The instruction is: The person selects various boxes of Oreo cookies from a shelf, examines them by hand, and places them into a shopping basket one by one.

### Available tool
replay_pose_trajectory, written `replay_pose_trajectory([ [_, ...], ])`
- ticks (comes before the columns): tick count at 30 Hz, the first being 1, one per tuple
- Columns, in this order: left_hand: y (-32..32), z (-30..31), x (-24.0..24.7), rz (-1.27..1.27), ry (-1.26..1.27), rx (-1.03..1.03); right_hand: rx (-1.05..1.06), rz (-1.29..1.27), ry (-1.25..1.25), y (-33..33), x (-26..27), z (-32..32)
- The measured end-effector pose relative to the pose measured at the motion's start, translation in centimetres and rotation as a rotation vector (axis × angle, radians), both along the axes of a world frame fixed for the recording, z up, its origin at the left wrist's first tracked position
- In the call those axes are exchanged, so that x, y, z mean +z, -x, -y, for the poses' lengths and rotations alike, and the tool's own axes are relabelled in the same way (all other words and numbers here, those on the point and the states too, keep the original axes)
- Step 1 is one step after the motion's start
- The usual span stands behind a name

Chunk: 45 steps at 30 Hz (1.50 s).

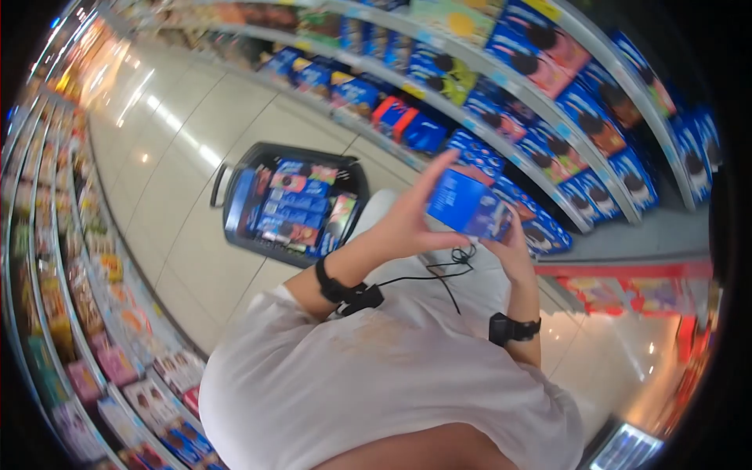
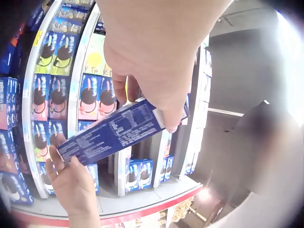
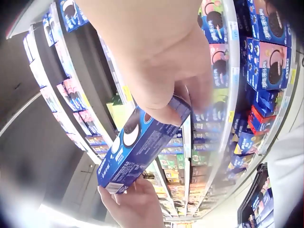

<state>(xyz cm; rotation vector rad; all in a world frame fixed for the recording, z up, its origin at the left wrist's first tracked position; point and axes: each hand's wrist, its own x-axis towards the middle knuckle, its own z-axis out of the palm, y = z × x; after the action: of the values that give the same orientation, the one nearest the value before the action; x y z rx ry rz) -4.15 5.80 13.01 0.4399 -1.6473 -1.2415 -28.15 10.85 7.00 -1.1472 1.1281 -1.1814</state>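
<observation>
Both hands hold a blue Oreo cookie box (image 1: pixel 465 202) in front of the shelf. My left hand (image 1: pixel 411 215) grips one end, thumb and fingers on opposite sides. At the other end, my right hand (image 1: pixel 511 244) grips the box with curled fingers. Dense white print covers the narrow side of the box (image 2: pixel 116 132) in the left wrist view. From the right wrist, the box (image 3: pixel 140 142) shows cookie pictures and a barcode near the end by the left hand (image 3: pixel 135 204).
A black basket (image 1: pixel 227 235) with several blue and pink packs stands on the tiled floor (image 1: pixel 176 227). Oreo boxes fill the shelf (image 1: pixel 595 157) alongside. Another stocked shelf (image 1: pixel 102 313) lines the left side. A black cable (image 1: pixel 423 277) hangs between the wrists.
</observation>
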Motion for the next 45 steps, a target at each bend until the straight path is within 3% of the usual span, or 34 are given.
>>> replay_pose_trajectory([
  [3, 0.7, -0.5, -1.4, 0.029, -0.076, -0.070, 0.201, 0.037, -0.154, -0.9, 0.2, -0.7],
  [5, 0.8, -0.7, -4.0, 0.214, -0.404, -0.309, 0.266, 0.021, -0.232, -1.9, -0.2, -0.6],
  [8, -0.2, -0.4, -6.5, 0.099, -0.476, -0.331, 0.323, -0.044, -0.290, -2.7, -1.6, -0.1],
  [9, -0.8, -0.4, -6.6, 0.133, -0.390, -0.221, 0.320, -0.009, -0.341, -3.2, -1.7, -0.1],
  [13, -2.9, -0.1, -7.3, 0.030, -0.458, -0.172, 0.259, 0.081, -0.486, -6.2, -1.4, 0.6],
  [18, -5.9, 1.0, -8.7, 0.013, -0.457, 0.042, 0.298, 0.030, -0.467, -7.7, -0.9, 1.5],
  [24, -13.0, 5.1, -15.6, -0.320, -1.090, 0.584, 0.305, 0.012, -0.432, -7.2, -0.6, 2.3],
  [26, -16.5, 7.0, -23.3, -0.572, -1.229, 0.479, 0.285, 0.004, -0.444, -6.8, -0.7, 2.2],
  [27, -17.6, 7.0, -24.5, -0.576, -1.223, 0.471, 0.282, 0.011, -0.448, -6.6, -0.9, 2.0],
  [29, -19.2, 6.9, -26.0, -0.390, -1.412, 0.887, 0.266, 0.014, -0.461, -6.3, -0.9, 1.7],
  [30, -19.6, 6.8, -26.7, -0.314, -1.420, 0.942, 0.262, 0.003, -0.458, -6.2, -1.0, 1.6],
  [35, -21.7, 8.4, -29.1, -0.148, -1.435, 1.018, 0.220, 0.017, -0.498, -5.7, -1.1, 1.4],
  [42, -23.2, 10.3, -28.2, -0.163, -1.465, 1.160, 0.221, 0.020, -0.470, -6.2, -0.7, 1.9],
  [45, -23.8, 10.2, -29.4, -0.212, -1.430, 1.082, 0.218, 0.028, -0.472, -6.1, -1.1, 2.0],
])
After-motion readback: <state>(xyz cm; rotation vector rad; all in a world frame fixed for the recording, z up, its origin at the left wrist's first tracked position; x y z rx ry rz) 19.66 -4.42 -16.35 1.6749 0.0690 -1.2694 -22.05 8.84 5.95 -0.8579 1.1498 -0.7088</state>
